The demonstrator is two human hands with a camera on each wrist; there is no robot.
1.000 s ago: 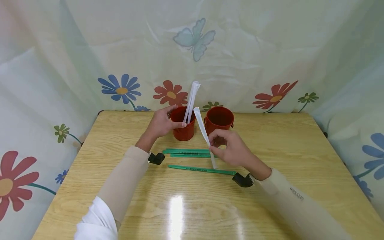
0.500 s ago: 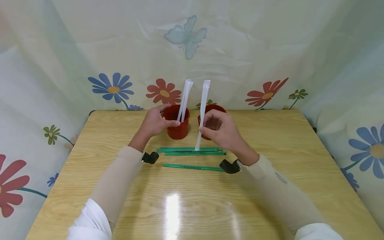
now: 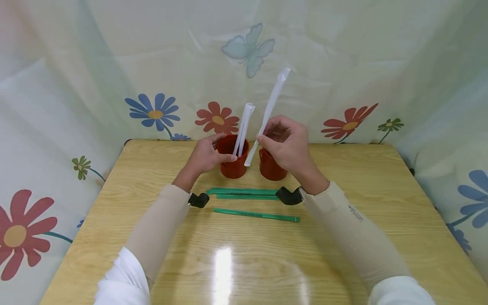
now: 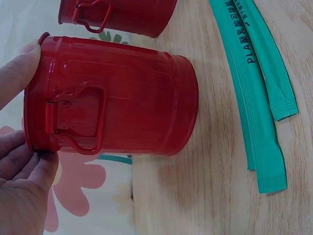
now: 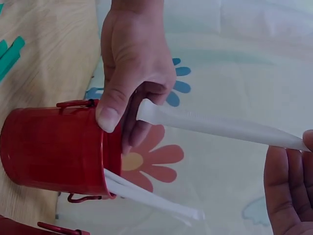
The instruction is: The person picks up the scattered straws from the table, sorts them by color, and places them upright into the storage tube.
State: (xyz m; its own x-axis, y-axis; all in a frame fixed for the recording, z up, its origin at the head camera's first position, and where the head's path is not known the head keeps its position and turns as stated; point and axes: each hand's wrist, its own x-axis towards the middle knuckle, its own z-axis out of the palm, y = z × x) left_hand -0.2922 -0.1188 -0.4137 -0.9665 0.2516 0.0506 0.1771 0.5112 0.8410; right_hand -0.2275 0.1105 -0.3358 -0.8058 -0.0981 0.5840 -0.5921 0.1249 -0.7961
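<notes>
My left hand holds the rim of the left red metal bucket, thumb at the near side and fingers behind. White paper-wrapped straws lean out of that bucket. In my right hand, thumb and fingertips pinch another white wrapped straw, raised and tilted, its lower end beside the left bucket's rim. The right wrist view shows that straw's flat end close to the left thumb, outside the bucket mouth. A second red bucket stands to the right, partly hidden behind my right hand.
Green wrapped straws lie side by side on the wooden table in front of the buckets. A single green wrapped straw lies nearer to me. A flower-printed curtain hangs behind the table.
My right hand has risen away from the tabletop toward the buckets, and the white straw's top has swung up and to the right. My left hand keeps its hold on the left bucket.
</notes>
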